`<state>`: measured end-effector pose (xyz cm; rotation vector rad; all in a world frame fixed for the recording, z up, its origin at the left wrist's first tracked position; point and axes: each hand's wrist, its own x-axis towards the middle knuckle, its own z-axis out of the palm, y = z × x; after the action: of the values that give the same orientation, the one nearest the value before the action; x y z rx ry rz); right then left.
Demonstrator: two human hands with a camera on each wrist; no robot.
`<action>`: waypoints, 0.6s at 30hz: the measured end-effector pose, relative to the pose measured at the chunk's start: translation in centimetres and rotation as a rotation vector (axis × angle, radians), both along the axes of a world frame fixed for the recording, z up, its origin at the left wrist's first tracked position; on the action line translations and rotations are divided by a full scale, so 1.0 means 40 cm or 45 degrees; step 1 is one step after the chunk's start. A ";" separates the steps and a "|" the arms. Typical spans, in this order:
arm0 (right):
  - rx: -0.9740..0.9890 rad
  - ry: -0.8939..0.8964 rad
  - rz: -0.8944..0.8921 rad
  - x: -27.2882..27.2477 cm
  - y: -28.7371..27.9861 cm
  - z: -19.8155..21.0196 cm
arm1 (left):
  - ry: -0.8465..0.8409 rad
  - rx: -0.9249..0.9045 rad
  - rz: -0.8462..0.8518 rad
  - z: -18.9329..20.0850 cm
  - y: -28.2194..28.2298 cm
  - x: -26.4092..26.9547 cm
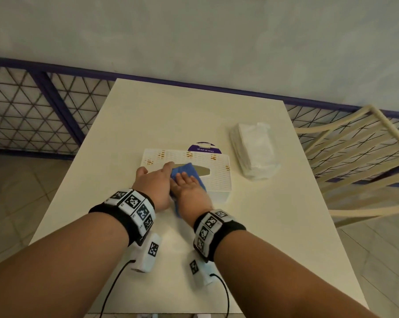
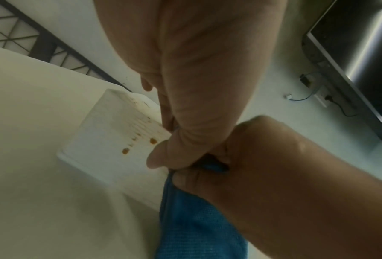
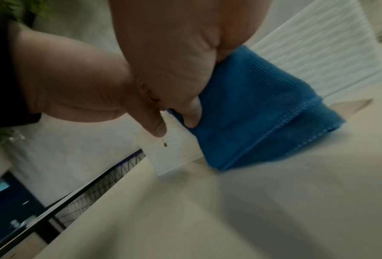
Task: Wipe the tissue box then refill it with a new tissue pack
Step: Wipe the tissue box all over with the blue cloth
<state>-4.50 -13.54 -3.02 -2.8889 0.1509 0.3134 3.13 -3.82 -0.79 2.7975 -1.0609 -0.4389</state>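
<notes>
A white tissue box point(image 1: 216, 177) with orange specks lies mid-table, its oval slot facing up. My left hand point(image 1: 153, 182) grips its left end, fingers over the top. In the left wrist view the thumb presses by the box's point(image 2: 110, 140) near edge. A folded blue cloth point(image 1: 190, 172) covers the slot's left part and hangs over the box's front. My right hand point(image 1: 187, 185) lies on it with fingers straight. In the right wrist view its thumb point(image 3: 192, 115) digs into the cloth point(image 3: 263, 113). The new tissue pack point(image 1: 254, 152), in clear wrap, lies right of the box.
A purple round flap point(image 1: 204, 148) sticks up behind the box. The cream table point(image 1: 193, 111) ends at a mesh fence point(image 1: 33, 106) on the far side. A cream slatted chair point(image 1: 354, 157) stands at the right edge. Cables trail off the table's near edge.
</notes>
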 end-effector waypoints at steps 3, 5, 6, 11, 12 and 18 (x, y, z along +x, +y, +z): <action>0.031 0.034 0.044 -0.062 -0.084 0.010 | -0.035 -0.003 -0.037 -0.007 0.004 0.002; 0.033 0.023 -0.013 -0.118 -0.160 0.018 | -0.006 -0.004 -0.053 -0.011 0.011 0.007; 0.037 -0.005 -0.061 -0.140 -0.189 0.023 | 0.016 -0.002 -0.054 -0.011 0.012 0.008; -0.009 -0.012 -0.143 -0.116 -0.156 0.016 | 0.062 0.028 -0.030 0.002 0.006 0.000; -0.025 -0.008 -0.133 -0.091 -0.125 0.011 | 0.059 0.021 -0.024 0.005 0.003 -0.002; -0.005 -0.046 -0.088 0.012 0.016 -0.012 | 0.095 0.062 -0.019 0.023 -0.004 0.011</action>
<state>-4.01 -12.92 -3.51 -2.8836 0.2450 0.2483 3.58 -3.99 0.14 2.7923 -1.0707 -0.5739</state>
